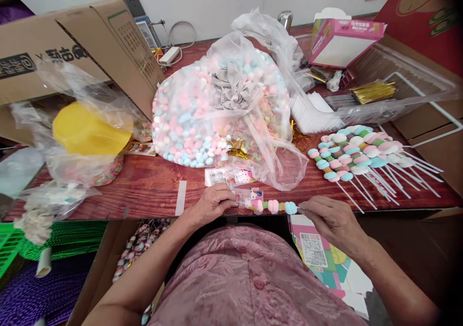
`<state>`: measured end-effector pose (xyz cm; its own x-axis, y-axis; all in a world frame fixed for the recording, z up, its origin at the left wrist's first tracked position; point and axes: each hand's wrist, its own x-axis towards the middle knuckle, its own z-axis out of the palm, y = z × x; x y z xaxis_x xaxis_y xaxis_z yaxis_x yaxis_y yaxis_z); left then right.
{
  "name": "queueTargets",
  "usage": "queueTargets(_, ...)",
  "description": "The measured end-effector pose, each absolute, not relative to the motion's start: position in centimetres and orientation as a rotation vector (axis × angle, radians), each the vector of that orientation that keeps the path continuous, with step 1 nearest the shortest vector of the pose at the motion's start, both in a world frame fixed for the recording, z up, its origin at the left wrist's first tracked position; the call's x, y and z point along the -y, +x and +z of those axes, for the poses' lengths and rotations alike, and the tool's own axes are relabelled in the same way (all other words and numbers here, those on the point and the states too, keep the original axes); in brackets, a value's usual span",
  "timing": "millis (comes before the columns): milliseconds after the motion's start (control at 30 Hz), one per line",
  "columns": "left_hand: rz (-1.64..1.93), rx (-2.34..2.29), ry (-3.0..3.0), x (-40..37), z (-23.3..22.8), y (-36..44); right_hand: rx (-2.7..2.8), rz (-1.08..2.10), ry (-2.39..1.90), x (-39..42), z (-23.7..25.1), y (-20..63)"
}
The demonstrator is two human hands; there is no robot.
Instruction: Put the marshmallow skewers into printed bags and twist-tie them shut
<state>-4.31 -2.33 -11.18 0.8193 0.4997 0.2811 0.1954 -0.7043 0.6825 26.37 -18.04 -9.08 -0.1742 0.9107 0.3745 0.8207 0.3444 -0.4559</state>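
A marshmallow skewer [274,206] with pink, green, orange and blue pieces spans the gap between my two hands at the table's front edge. My right hand [334,218] is closed at its blue end, where the stick is hidden by my fingers. My left hand [216,203] pinches a small clear printed wrapper [246,197]. The skewer's pink end overlaps this wrapper; whether it is inside I cannot tell. Just beyond lie more printed wrappers [227,176]. A pile of finished marshmallow skewers [352,152] rests to the right, white sticks pointing toward the front right.
A big clear bag of marshmallows [188,118] takes up the table's middle, with grey cloth [233,87] on top. At left are a cardboard box [119,51] and a yellow item in plastic [90,130]. A clear tray [401,101] with gold ties and a pink box [343,41] stand back right.
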Motion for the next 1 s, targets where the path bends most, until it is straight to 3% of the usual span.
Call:
queueTargets(267,0.531,-0.495,2.272,2.7,-10.7,-4.1,2.108,0.231,-1.474,17.0,-8.5,25.3)
queueTargets(567,0.706,-0.546,2.446,2.9,-8.7,-3.8,2.051,0.006,-1.316,16.0,-8.2,24.1)
queueTargets(867,0.141,-0.705,2.677,3.4,-6.2,-2.6,2.067,-0.295,-1.185,15.0,-6.9,22.9)
queueTargets(1000,0.175,-0.801,2.476,3.6,-6.2,-2.4,2.153,-0.340,-1.127,14.5,-5.7,22.3)
